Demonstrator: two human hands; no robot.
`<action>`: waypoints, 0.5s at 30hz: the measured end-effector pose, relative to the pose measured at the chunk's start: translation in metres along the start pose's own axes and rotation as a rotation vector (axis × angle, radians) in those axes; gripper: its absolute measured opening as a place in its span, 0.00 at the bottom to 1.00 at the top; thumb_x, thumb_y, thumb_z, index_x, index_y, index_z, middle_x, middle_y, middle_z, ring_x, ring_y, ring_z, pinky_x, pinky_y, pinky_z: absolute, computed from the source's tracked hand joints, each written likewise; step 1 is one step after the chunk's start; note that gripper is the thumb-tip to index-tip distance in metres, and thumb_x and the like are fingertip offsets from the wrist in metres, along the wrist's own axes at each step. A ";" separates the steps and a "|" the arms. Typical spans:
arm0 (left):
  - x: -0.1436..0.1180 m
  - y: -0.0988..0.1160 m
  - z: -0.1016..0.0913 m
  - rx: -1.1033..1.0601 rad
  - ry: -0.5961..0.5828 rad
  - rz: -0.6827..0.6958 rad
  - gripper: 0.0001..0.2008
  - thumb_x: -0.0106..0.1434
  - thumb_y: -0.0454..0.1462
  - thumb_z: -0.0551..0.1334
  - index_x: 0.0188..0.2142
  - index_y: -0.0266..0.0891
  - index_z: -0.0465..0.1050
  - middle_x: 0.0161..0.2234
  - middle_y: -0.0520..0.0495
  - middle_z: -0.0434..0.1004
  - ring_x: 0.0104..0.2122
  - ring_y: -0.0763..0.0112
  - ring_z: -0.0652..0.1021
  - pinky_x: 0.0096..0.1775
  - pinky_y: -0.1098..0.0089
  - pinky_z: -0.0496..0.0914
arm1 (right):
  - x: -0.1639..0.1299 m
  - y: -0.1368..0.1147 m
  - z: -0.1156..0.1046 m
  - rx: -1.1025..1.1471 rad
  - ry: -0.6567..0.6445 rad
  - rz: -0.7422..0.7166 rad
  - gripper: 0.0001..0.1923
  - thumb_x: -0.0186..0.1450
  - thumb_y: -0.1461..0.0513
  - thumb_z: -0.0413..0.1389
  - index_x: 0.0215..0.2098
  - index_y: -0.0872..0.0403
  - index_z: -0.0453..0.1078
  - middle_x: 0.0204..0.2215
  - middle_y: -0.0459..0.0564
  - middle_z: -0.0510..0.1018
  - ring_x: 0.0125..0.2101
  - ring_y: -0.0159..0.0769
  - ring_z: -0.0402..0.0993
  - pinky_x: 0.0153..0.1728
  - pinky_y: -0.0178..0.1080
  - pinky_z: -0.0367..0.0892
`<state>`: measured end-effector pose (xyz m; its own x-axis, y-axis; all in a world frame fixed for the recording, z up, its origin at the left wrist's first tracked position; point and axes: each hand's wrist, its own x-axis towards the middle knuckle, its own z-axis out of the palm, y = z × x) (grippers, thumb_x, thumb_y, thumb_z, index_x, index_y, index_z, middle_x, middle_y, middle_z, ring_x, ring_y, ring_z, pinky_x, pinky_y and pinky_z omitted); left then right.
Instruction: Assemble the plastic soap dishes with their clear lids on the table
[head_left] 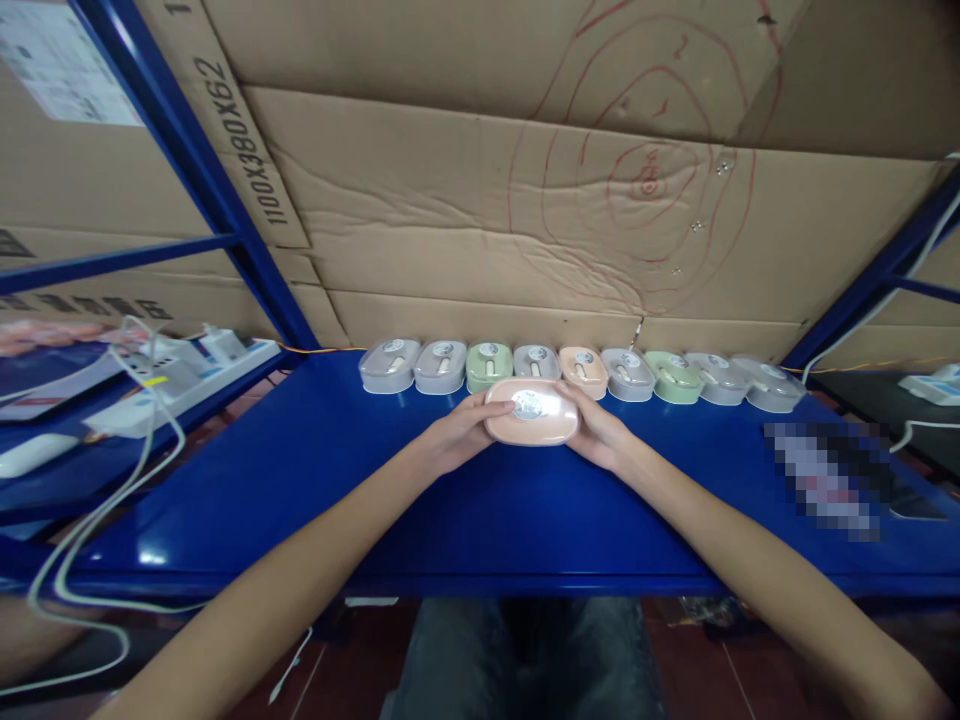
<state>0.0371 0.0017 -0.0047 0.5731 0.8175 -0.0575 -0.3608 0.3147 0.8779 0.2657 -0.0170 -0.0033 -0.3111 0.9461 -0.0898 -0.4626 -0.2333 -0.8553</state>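
The held box [532, 430] looks like smooth, glossy plastic. The shelf [517, 530] shines like painted metal, the cardboard [405, 200] is matt brown paper (creased in places), and the trousers [465, 660] are dull cloth.

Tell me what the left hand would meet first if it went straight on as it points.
The rounded peach container, which the left hand already touches. Beyond it, perhaps the other peach container behind, though depth is unclear.

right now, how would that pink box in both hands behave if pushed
The pink box is probably stiff: no dent shows between the left hand and right hand. Its glossy surface may be slippery. Low and wide, it seems unlikely to tip.
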 end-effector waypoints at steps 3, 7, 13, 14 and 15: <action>0.001 0.000 -0.001 0.004 -0.007 0.000 0.21 0.61 0.37 0.79 0.53 0.35 0.84 0.51 0.37 0.87 0.49 0.57 0.84 0.53 0.63 0.75 | 0.000 0.000 0.000 -0.004 0.011 0.002 0.29 0.60 0.50 0.75 0.54 0.55 0.80 0.48 0.58 0.89 0.54 0.53 0.84 0.60 0.52 0.76; 0.001 -0.001 -0.002 0.013 -0.018 0.010 0.20 0.62 0.37 0.79 0.53 0.36 0.84 0.51 0.37 0.87 0.50 0.56 0.85 0.53 0.63 0.74 | 0.002 0.000 -0.002 -0.024 0.019 -0.008 0.27 0.62 0.50 0.74 0.54 0.54 0.80 0.47 0.58 0.89 0.54 0.53 0.84 0.58 0.52 0.77; 0.000 -0.001 -0.001 0.022 -0.006 0.011 0.21 0.62 0.37 0.79 0.53 0.35 0.84 0.50 0.37 0.87 0.48 0.56 0.85 0.54 0.62 0.74 | 0.004 0.003 -0.003 -0.025 0.026 -0.012 0.27 0.60 0.49 0.75 0.52 0.54 0.80 0.47 0.57 0.89 0.53 0.52 0.85 0.58 0.51 0.77; 0.000 -0.001 -0.002 0.023 -0.006 0.013 0.20 0.62 0.37 0.79 0.53 0.35 0.84 0.50 0.37 0.88 0.48 0.56 0.85 0.53 0.62 0.74 | 0.005 0.003 -0.003 -0.028 0.023 -0.012 0.28 0.60 0.49 0.75 0.52 0.54 0.80 0.47 0.57 0.89 0.54 0.52 0.85 0.58 0.52 0.77; 0.000 -0.001 -0.002 0.023 -0.007 0.014 0.20 0.62 0.37 0.79 0.53 0.34 0.84 0.49 0.37 0.88 0.48 0.56 0.85 0.52 0.62 0.74 | 0.005 0.004 -0.003 -0.031 0.020 -0.012 0.28 0.60 0.49 0.75 0.52 0.54 0.80 0.47 0.58 0.89 0.54 0.53 0.84 0.58 0.52 0.77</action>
<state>0.0361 0.0026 -0.0066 0.5734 0.8182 -0.0420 -0.3519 0.2922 0.8892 0.2652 -0.0126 -0.0085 -0.2892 0.9531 -0.0892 -0.4403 -0.2152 -0.8717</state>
